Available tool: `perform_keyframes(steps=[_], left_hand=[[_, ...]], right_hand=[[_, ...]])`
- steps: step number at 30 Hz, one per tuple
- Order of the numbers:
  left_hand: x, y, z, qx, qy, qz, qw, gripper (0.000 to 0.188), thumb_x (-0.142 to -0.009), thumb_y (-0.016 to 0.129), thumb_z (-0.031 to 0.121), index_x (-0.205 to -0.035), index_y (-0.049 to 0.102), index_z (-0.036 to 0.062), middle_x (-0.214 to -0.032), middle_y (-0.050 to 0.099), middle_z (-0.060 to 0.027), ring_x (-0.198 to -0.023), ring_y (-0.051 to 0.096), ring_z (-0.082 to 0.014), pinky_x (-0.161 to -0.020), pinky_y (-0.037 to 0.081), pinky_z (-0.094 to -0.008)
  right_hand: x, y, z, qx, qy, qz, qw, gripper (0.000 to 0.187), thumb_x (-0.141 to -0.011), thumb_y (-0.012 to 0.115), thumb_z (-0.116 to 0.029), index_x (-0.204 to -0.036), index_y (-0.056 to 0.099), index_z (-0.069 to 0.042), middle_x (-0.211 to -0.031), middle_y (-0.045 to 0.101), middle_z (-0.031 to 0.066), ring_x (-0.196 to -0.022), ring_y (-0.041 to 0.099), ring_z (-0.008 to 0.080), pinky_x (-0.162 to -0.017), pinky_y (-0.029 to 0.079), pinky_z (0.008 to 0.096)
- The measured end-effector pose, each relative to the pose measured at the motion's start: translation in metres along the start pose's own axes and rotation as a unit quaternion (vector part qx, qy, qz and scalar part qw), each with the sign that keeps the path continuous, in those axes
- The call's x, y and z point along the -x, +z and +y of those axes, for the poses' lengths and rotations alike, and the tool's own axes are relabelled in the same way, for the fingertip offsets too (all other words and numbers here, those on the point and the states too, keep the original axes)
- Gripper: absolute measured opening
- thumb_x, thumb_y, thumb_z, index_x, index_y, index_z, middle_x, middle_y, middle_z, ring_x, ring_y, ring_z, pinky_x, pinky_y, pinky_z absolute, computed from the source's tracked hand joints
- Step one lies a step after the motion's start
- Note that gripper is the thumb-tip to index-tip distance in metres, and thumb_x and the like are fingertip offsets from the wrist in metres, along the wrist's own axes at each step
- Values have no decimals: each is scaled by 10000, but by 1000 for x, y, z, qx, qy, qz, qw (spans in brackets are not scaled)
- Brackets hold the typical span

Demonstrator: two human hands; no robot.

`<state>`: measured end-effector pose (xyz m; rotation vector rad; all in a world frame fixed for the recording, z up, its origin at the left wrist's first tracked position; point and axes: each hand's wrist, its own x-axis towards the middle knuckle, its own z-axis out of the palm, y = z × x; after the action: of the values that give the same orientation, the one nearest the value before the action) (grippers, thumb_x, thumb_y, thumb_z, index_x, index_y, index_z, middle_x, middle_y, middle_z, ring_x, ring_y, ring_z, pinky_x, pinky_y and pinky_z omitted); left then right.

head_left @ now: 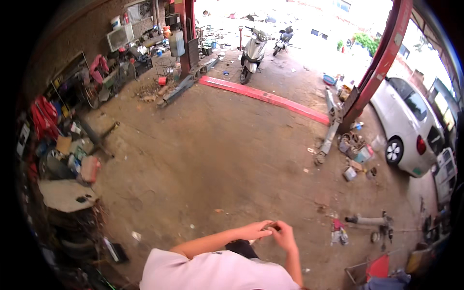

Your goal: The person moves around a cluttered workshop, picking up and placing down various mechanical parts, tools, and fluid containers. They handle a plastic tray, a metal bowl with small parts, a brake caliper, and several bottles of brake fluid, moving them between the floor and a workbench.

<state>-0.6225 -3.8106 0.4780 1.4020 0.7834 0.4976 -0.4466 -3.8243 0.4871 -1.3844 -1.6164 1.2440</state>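
Hands: 2 [254, 231] [284, 235] (fingertips meeting) | scooters: 2 [253, 52] [283, 38] | car: 1 [408, 126]

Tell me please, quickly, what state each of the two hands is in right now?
Left hand: fingers pinched together against the right hand; whether it grips the small dark thing between them cannot be told.
Right hand: fingers curled at the same spot; grip cannot be told.

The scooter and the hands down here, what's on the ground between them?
In the head view, mostly bare, stained concrete floor lies between the grey scooter and the joined left hand and right hand, crossed by a long red strip.
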Motion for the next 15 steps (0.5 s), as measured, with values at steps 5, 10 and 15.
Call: perform_keyframes(steps=[5, 10, 15], left_hand=[[-33, -124, 45, -62, -56, 171, 982, 422, -883, 541, 243, -1263, 464, 76, -900, 622, -64, -746, 559, -113, -678, 475, -283], [-39, -241, 30, 33, -77, 315, 946, 310, -844, 595, 233, -1085, 602, 38, -904, 645, -90, -802, 597, -151, -725, 472, -296], [-82, -381, 40, -73, -73, 370, 923, 278, -839, 584, 225, -1052, 616, 48, -924, 631, -108, -842, 602, -218, -745, 473, -320]], right_hand=[[-168, -34, -56, 39, -80, -149, 985, 149, -749, 701, -96, -778, 595, 4, -667, 592, 69, -625, 520, 114, -585, 440, 269], [-323, -3, -97, 49, -124, -216, 967, 178, -752, 709, -114, -741, 569, -4, -638, 560, 52, -611, 484, 103, -575, 409, 258], [-475, 35, -128, -1, -102, -181, 978, 170, -778, 690, -104, -718, 561, -10, -626, 542, 15, -617, 463, 76, -580, 398, 246]])
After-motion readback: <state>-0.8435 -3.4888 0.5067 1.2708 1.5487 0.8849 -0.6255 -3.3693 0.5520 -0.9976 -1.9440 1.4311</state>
